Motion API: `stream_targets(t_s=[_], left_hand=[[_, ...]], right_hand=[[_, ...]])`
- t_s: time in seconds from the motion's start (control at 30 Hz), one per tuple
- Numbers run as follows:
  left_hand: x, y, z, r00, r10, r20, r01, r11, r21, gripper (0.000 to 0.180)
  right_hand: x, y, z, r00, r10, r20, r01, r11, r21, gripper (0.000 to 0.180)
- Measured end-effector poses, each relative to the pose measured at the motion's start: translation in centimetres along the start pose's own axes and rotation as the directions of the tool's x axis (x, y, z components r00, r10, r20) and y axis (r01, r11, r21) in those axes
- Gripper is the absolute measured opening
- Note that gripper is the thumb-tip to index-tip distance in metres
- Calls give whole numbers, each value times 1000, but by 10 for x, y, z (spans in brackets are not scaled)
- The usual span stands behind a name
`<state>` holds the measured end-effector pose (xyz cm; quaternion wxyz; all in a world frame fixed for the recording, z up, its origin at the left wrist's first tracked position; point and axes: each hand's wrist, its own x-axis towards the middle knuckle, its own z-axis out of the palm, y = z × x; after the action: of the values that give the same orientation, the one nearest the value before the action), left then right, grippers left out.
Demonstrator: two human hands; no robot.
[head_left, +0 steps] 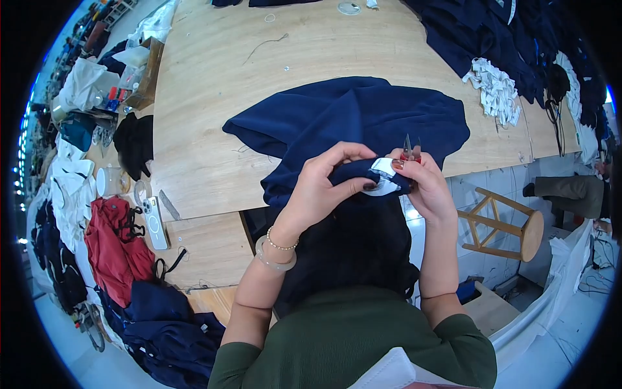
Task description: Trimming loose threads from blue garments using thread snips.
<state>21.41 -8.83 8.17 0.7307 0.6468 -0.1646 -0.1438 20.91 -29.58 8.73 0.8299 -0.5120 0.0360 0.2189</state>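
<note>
Bare wooden tabletop beyond and left of navy garment: open passage. Right blocked by navy pile and white rag bundle.

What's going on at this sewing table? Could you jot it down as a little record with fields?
Setting: wooden worktable in a garment workshop
Left hand: grips a folded part of the navy garment
Right hand: holds small red-handled snips, blades pointing up, thumb on a white label
Garment: mostly spread on the table, one edge lifted between the hands
Wrist: bead bracelet and pale bangle on the left arm
Nearby: wooden stool, red garment, phone, white fabric scraps
</note>
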Motion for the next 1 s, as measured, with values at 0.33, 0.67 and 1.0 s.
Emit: stream_targets(t_s=[0.33, 0.67, 1.0], left_hand=[[-3, -8, -3, 972, 98, -214, -63, 985, 163, 18], [-3, -3, -3, 936, 282, -211, -198, 917, 347, 23], [-5, -1, -3, 932, 313, -185, -210, 878, 430, 23]], right_hand=[[-5, -18, 14, 864, -501, 48, 379, 586, -716, 21], [-7, -24, 24, 909, -409, 77, 311, 544, -779, 29], [-5, -26, 32, 902, -412, 129, 333, 472, -817, 27]])
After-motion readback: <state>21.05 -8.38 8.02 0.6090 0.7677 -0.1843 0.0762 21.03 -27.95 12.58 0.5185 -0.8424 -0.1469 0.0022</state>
